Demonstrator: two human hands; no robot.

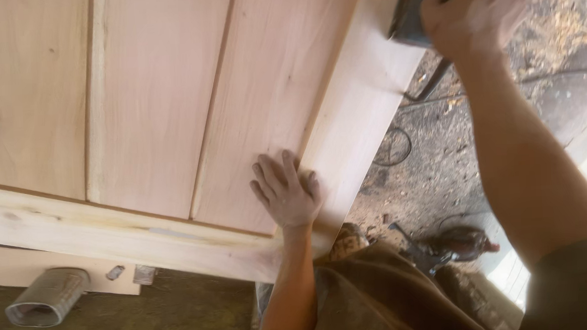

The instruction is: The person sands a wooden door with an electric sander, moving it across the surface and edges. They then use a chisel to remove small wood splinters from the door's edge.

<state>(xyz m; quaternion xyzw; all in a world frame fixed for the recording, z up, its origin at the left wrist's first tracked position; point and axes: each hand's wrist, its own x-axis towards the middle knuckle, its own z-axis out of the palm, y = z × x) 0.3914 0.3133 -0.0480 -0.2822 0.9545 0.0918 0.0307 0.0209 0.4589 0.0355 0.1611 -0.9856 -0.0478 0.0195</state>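
Pale, unfinished timber forms the panelled door (190, 103), which lies flat across the view on a support, its frame rail running along the near edge and its stile along the right. The left hand (287, 192) rests flat on the panel beside the stile, fingers spread and straight — holding nothing, only pressing down. The right hand (479, 8) is closed over the top of a dark power sander (414, 13) seated on the stile at the far right; its cord (430, 84) trails to the sawdust-strewn floor (441, 164). The door appears stiff, heavy and dusty-smooth — best steadied by flat palm pressure or gripped at the frame edges. The sander appears compact and rigid, best held from above.
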